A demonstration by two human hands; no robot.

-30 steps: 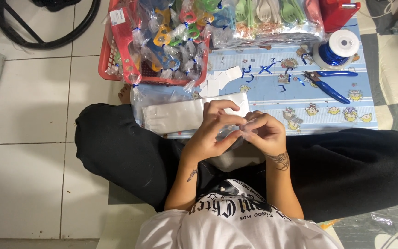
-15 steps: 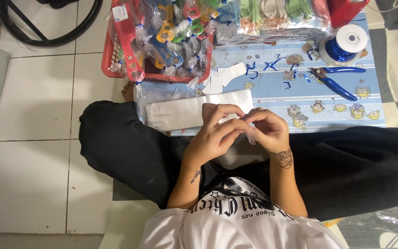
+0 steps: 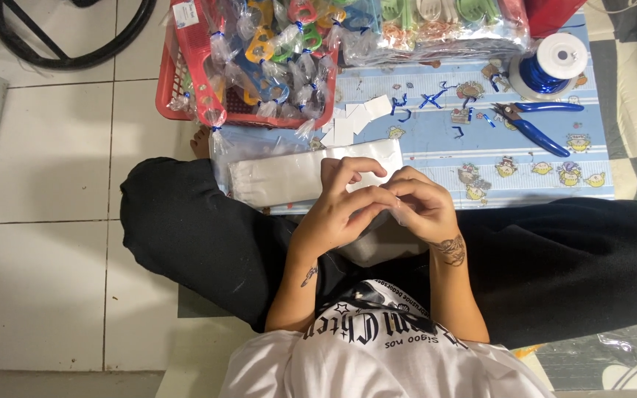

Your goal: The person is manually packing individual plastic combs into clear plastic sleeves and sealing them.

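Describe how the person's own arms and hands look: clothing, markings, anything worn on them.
Both forearms are bare below the short sleeves of a white T-shirt with black lettering. The left hand has a small dark tattoo on the forearm just below its wrist. The right hand has a larger dark tattoo across its wrist. No gloves, watch or bracelets show; rings cannot be made out.

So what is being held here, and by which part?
Both hands, left hand and right hand, pinch a small clear plastic bag between their fingertips; which part of the bag cannot be told, since the fingers cover it.
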